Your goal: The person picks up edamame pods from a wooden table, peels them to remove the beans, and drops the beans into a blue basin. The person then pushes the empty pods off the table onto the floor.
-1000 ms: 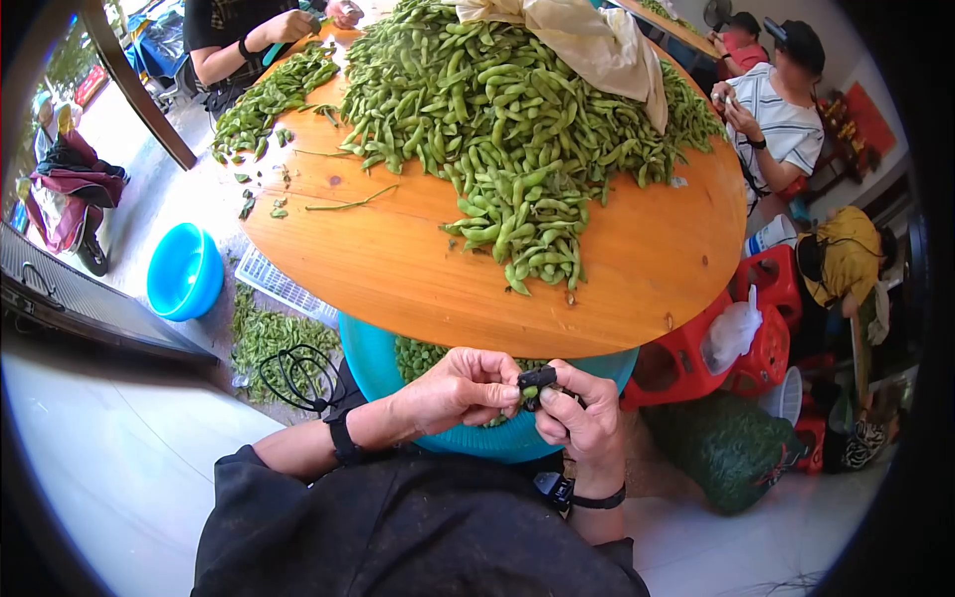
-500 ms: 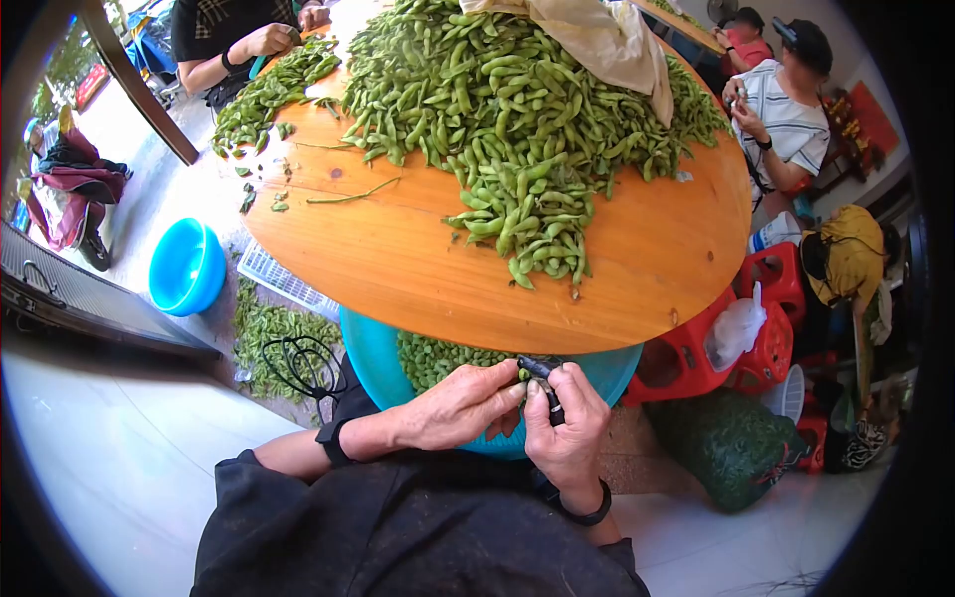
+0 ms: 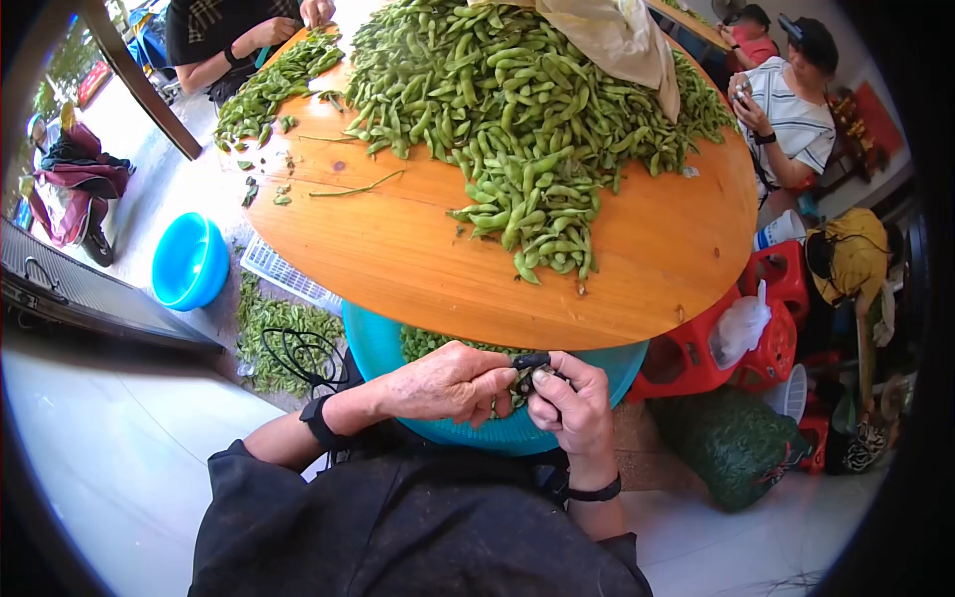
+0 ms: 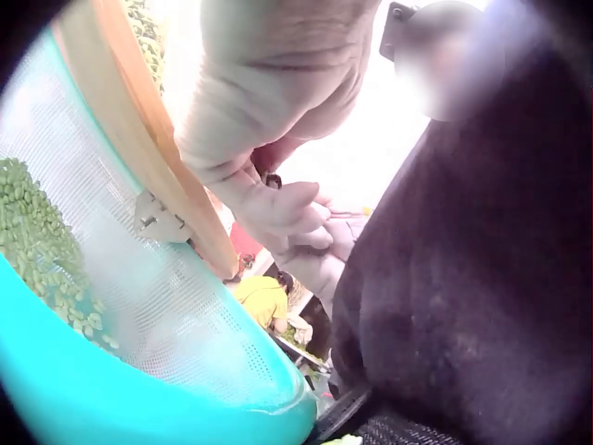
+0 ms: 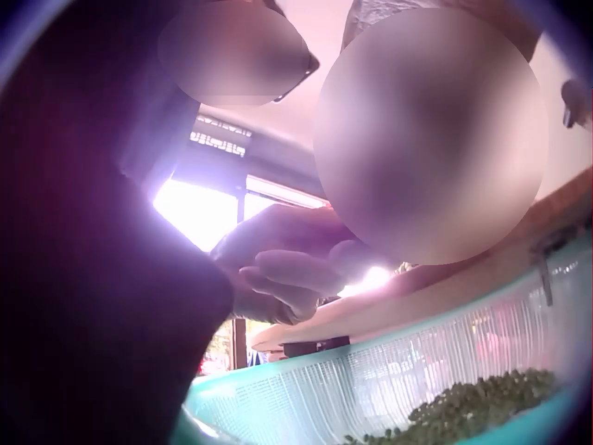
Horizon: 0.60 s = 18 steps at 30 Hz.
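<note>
My right hand (image 3: 582, 410) grips a small black tool (image 3: 531, 361), its thumb pressed along it. The left hand (image 3: 443, 383) meets the tool's tip with curled fingers and thumb, pinching at a green soybean pod that the fingers now mostly hide. Both hands are over a turquoise mesh basin (image 3: 364, 350) beside the table edge. Shelled green beans (image 4: 37, 218) lie in the basin in the left wrist view. In the right wrist view, the left hand's fingers (image 5: 296, 269) are bent above the basin; a blurred patch covers much of that view.
A heap of soybean pods (image 3: 477, 109) covers much of the wooden table (image 3: 398, 269), with a cloth (image 3: 622, 45) on top. A blue basin (image 3: 189, 262) and a white crate (image 3: 288, 274) stand at left. Red stools (image 3: 776, 343) and a full green sack (image 3: 731, 448) are right. Other people sit around.
The green pod that showed between the left fingertips and the tool is now mostly covered. The left hand has risen slightly, and the black tool has turned nearly level in the right hand.
</note>
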### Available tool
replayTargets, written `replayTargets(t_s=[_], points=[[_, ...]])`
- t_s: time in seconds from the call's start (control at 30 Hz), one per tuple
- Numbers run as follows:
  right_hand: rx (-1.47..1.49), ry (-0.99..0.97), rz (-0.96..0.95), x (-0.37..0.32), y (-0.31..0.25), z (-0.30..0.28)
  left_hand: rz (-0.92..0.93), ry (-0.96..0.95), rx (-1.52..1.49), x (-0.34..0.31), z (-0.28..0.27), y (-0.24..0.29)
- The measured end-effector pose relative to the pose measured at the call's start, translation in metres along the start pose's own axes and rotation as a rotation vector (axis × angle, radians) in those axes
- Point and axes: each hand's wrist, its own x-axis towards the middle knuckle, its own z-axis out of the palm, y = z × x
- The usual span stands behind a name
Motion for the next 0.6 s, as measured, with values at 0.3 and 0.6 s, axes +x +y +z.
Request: replayTargets(t_s=[0.3, 0.6], points=[[-0.446, 0.126, -0.237, -0.003, 0.003, 0.008, 0.092, 0.212, -0.401, 0.005, 0.017, -0.028], [-0.372, 0.348, -0.28, -0.007, 0.004, 0.009, 0.142, 0.089, -0.647, 0.002, 0.017, -0.034]])
